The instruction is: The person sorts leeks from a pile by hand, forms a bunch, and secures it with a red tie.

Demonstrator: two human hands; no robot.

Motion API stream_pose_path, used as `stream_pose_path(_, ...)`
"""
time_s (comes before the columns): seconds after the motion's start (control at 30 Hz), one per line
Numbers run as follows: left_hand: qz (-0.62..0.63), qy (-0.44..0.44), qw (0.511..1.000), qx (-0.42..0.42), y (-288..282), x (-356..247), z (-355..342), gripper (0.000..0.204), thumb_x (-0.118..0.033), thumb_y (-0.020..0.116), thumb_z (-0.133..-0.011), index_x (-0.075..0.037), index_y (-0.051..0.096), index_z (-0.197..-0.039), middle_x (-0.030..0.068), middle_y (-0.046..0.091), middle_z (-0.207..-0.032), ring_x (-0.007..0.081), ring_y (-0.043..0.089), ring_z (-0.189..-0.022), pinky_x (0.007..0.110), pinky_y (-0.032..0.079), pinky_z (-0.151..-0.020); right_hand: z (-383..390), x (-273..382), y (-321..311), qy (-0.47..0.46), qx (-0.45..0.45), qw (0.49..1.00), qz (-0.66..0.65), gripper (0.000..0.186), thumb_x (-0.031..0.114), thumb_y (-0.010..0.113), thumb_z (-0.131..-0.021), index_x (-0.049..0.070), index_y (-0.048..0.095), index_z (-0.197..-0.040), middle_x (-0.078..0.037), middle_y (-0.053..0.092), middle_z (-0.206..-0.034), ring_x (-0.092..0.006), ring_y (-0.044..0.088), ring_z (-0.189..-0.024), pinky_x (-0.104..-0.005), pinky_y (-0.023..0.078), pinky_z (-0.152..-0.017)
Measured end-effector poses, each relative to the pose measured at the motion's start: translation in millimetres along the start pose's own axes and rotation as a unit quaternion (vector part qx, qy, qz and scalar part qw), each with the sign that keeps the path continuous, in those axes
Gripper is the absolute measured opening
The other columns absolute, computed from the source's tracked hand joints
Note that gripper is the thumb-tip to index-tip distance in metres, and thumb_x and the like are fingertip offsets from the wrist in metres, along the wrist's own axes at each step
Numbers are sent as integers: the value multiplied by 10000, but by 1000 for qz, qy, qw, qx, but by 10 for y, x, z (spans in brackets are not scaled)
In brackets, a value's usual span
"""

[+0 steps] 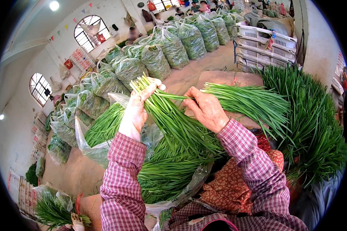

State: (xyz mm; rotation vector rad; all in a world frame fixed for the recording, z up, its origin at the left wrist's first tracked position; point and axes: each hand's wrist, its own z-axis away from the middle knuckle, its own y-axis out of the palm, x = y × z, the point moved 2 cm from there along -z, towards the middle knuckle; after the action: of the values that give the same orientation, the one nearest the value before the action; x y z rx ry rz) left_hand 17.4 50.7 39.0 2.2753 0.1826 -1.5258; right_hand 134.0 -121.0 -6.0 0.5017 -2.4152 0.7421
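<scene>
My left hand point(135, 109) is wrapped round a bunch of garlic chives point(173, 121), close to the pale cut stem ends, with white coverings at some fingertips. The bunch hangs down to the right, its leaves spreading over an open plastic bag of chives point(164, 181) in front of me. To the right of the bunch, my right hand point(206, 109) pinches a thin strand of chive point(173, 96) drawn out sideways from it. Beyond that hand, another bunch of chives point(246, 102) lies on a brownish board point(235, 77).
A tall heap of loose chives point(312, 119) stands at the right. White plastic crates point(264, 48) are stacked beyond it, near a pillar. Filled clear bags point(189, 40) line the far side and left. At lower left, another person's gloved hand point(78, 222) is beside chives point(52, 210).
</scene>
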Motion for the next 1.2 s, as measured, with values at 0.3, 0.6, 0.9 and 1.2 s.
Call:
stream_pose_path(0.3,-105,-50,993,7,57,67,-8,252,-183,674,-855,-52,576,-1046,89,646,-963,186,635,-849,330,546,-743,-25,-90,-167,-50,76,993,76,248,308,584,-886,60,590,-879,-138,628,-683,-354,610,-650,-447,477,-598)
stream_pose_path(0.6,-50,-154,983,92,307,219,36,312,-113,723,-794,-29,579,-1058,61,643,-900,170,646,-825,305,549,-704,-326,-44,-576,-166,21,949,268,261,330,605,-851,93,606,-743,-83,589,-681,-312,609,-666,-441,466,-568)
stream_pose_path(0.9,-132,-141,977,94,492,173,40,444,-103,731,-727,-1,588,-1135,40,617,-835,138,602,-773,274,497,-717,-363,-147,-759,-158,-18,936,313,251,323,592,-876,107,579,-748,-53,564,-686,-242,589,-601,-382,476,-523)
stream_pose_path(1.2,-101,-133,986,-16,1,280,-60,248,-102,684,-818,2,652,-1040,55,657,-838,154,628,-803,273,507,-734,63,-713,-1261,-9,78,907,414,203,350,606,-870,160,667,-910,-41,616,-810,-210,642,-755,-349,522,-635)
